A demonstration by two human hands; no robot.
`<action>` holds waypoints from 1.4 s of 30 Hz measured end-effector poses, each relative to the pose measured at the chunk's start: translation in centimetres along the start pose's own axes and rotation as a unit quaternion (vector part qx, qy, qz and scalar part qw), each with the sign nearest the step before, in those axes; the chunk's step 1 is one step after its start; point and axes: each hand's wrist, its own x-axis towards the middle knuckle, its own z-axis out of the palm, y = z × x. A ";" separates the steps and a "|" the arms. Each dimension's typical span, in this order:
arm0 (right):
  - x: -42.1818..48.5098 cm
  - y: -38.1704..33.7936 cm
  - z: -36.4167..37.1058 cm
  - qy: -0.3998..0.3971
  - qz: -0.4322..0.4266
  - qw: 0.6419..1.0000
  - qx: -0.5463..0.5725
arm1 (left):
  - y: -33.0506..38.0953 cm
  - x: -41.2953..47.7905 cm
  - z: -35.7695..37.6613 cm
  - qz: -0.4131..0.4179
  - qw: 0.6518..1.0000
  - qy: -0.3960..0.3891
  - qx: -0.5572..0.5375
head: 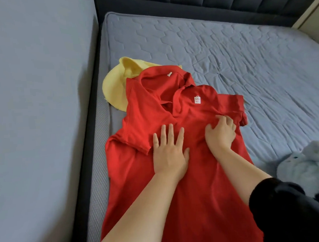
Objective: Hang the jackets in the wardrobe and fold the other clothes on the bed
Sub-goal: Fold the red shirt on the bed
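**While the red short-sleeved knit polo shirt [196, 202] lies face up, 2 hands ready its fold**

Because folding needs a smooth, flat start, the shirt is spread lengthwise along the left side of the grey-blue quilted mattress [225, 52], its collar toward the dark padded headboard [204, 0]. The left hand [168, 151] presses flat on the chest, fingers [171, 133] straight and spread; this likely pins the cloth so it cannot slide. The right hand [221, 132] sits near the shirt's right sleeve, its fingers [227, 120] curled and bunching a pinch of red fabric, probably to draw that side inward for the 1st fold. A pale yellow collared garment [114, 86] lies partly under the shirt's collar end, apparently waiting its turn. A pale blue heap of clothes [309, 168] rests apart at the right edge. The folding looks barely begun.
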 end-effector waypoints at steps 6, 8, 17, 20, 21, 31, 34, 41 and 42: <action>5.5 4.6 -3.1 0.005 0.339 0.900 0.273 | 0.2 0.3 2.6 -0.002 1.000 0.008 0.015; 6.7 4.9 -4.0 -0.041 0.362 0.877 0.313 | 0.3 0.5 2.9 -0.001 1.000 -0.001 0.025; 11.1 4.4 -5.2 -0.091 0.404 0.861 0.296 | 0.2 0.6 3.5 -0.002 0.998 -0.011 0.054; 11.2 2.8 -5.6 0.061 0.267 0.933 0.234 | 0.3 0.5 3.4 -0.003 0.998 -0.010 0.055; 10.6 1.9 -5.5 0.121 0.183 0.953 0.211 | 0.3 0.5 3.4 -0.002 0.999 -0.009 0.053; 1.5 0.9 -1.8 -0.100 -0.393 0.914 -0.024 | 0.2 0.4 3.2 0.000 0.999 -0.009 0.032; 1.3 1.4 -1.7 -0.079 -0.398 0.913 -0.046 | 0.2 0.5 3.2 0.001 0.999 -0.012 0.031; 2.6 0.7 -1.8 -0.026 -0.369 0.927 -0.067 | 0.2 0.5 3.2 0.001 0.999 -0.014 0.030; 2.4 0.4 -2.0 0.028 -0.369 0.929 -0.003 | 0.2 0.5 3.2 0.001 1.000 -0.014 0.028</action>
